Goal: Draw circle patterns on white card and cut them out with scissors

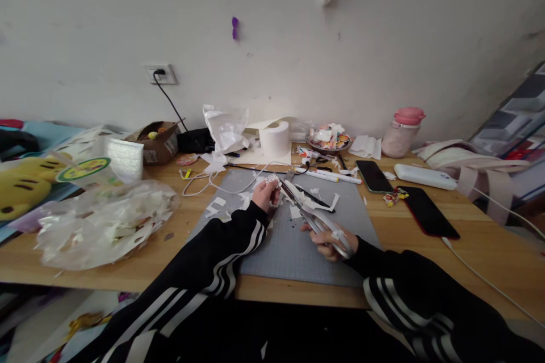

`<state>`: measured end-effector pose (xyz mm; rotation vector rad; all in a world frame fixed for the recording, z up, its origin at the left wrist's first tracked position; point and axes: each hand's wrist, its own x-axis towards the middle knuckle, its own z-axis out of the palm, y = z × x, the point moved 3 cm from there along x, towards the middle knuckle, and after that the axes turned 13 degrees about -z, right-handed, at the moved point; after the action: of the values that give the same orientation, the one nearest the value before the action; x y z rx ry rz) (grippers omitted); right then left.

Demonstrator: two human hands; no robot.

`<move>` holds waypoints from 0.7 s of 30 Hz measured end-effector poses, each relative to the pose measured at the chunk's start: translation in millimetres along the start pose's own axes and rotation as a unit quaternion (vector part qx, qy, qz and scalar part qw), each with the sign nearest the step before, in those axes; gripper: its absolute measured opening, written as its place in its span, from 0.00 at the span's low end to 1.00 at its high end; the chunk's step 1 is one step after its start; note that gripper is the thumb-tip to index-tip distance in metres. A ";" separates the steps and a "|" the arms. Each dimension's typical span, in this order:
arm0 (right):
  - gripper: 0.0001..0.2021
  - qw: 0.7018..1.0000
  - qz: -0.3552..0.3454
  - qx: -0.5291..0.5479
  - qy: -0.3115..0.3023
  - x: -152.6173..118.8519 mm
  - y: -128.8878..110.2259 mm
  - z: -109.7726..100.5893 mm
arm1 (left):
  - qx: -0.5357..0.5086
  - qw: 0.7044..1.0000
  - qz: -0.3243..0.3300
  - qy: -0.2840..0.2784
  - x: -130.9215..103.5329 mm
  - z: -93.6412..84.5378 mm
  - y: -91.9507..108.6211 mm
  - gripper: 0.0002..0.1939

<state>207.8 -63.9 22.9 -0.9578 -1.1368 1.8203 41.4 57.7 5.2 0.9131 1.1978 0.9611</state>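
Over the upper part of the grey cutting mat (298,258), my left hand (266,193) pinches a small white piece with a dark outlined pattern (273,181). My right hand (334,240) is wrapped round the handles of silver scissors (314,219). Their blades point up and left, and the tips lie beside the patterned piece. White paper scraps (295,212) are scattered on the mat round both hands. A black pen-like tool (315,198) lies behind the scissors.
Markers (336,175), a white paper roll (273,139) and a bowl of scraps (330,139) stand behind the mat. Two phones (374,176), a power bank (424,176) and a pink bottle (400,135) are right. A plastic bag (106,221) lies left.
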 end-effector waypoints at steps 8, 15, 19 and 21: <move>0.22 1.000 -0.003 -0.002 0.001 -2.8 -2.3 2.0 | -0.013 1.000 0.003 0.004 1.2 -1.2 0.2 0.11; 0.22 1.000 -0.011 -0.002 0.007 -6.4 -7.5 5.9 | -0.027 0.999 0.001 0.025 5.8 -2.8 -1.2 0.11; 0.21 1.000 -0.017 -0.002 0.004 -6.5 -6.5 5.6 | -0.035 0.999 0.000 0.029 5.1 -3.5 -0.4 0.11; 0.20 1.000 -0.018 -0.004 0.002 -6.1 -5.0 4.9 | -0.041 0.999 0.000 0.029 5.1 -3.5 0.3 0.11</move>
<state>207.1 -69.5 30.4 -0.9385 -1.1530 1.7858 38.5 62.8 3.3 0.8256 1.1985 1.0350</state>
